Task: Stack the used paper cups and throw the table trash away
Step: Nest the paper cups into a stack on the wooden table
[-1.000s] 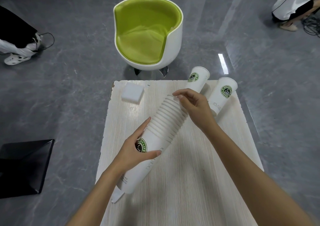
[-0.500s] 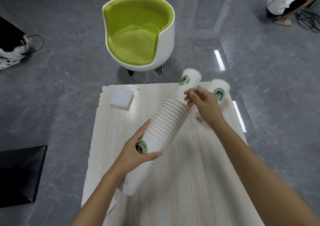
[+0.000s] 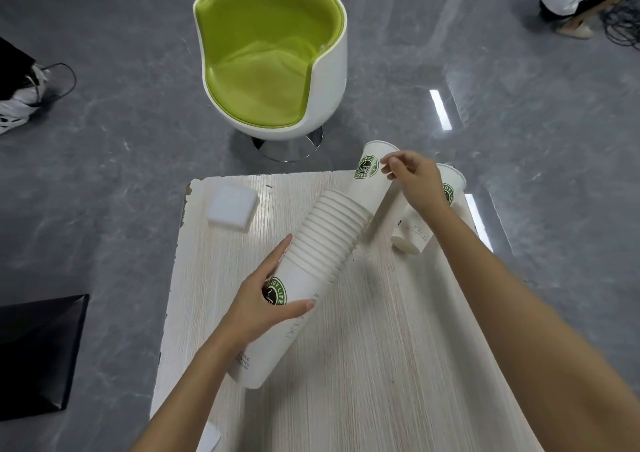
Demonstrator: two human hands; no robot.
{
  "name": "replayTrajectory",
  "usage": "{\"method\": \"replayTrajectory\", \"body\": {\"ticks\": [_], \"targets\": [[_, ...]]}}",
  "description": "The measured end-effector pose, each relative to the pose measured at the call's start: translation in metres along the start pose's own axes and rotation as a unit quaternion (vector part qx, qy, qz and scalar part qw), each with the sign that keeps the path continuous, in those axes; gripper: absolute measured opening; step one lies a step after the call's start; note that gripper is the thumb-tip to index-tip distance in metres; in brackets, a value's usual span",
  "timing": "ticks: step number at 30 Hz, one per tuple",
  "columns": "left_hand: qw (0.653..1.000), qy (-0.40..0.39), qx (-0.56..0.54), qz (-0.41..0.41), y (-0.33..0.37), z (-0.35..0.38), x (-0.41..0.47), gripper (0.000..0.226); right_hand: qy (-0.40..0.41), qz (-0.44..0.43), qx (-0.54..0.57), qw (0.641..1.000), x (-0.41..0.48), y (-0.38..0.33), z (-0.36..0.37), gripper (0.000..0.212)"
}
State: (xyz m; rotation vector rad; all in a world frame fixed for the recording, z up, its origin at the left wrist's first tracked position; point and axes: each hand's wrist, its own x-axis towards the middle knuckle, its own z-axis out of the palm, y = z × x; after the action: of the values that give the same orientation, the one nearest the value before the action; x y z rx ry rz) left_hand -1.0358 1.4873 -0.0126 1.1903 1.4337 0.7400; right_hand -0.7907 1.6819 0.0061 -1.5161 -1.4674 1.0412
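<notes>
A long stack of white paper cups (image 3: 311, 254) with a green logo lies slanted on the pale wooden table (image 3: 381, 365), mouth toward the far right. My left hand (image 3: 263, 302) grips the stack around its lower half. Just beyond the stack's mouth a single logo cup (image 3: 369, 183) points the same way, its base hidden behind the stack's rims. My right hand (image 3: 414, 181) pinches that cup near its rim. Another single cup (image 3: 414, 231) lies on its side under my right wrist.
A white folded pad (image 3: 232, 209) rests at the table's far left corner, and a white scrap (image 3: 207, 437) sits at the near left edge. A green and white tub chair (image 3: 270, 63) stands behind the table. A black object (image 3: 34, 354) lies on the floor at left. People are at the left and top right edges.
My right hand has left the stack's mouth and moved up and right onto the single logo cup. My left hand keeps its grip on the stack.
</notes>
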Motion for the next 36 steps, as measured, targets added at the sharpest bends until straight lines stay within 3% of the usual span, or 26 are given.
{"method": "replayTrajectory", "body": {"ticks": [9, 17, 24, 36], "targets": [[1.0, 0.011, 0.002, -0.005, -0.004, -0.007, 0.011, 0.099, 0.019, 0.022, -0.091, 0.995, 0.057, 0.015, 0.003, 0.018], [1.0, 0.014, -0.001, -0.014, -0.011, -0.011, 0.014, 0.101, -0.044, 0.051, -0.175, 0.982, 0.077, 0.024, 0.008, 0.021], [1.0, 0.018, 0.005, -0.019, -0.014, -0.01, 0.014, 0.099, -0.043, 0.071, -0.156, 0.984, 0.073, 0.021, 0.012, 0.022], [1.0, 0.019, 0.006, -0.014, -0.016, -0.013, 0.0, 0.098, -0.041, 0.024, -0.132, 0.99, 0.049, 0.012, 0.003, 0.029]]}}
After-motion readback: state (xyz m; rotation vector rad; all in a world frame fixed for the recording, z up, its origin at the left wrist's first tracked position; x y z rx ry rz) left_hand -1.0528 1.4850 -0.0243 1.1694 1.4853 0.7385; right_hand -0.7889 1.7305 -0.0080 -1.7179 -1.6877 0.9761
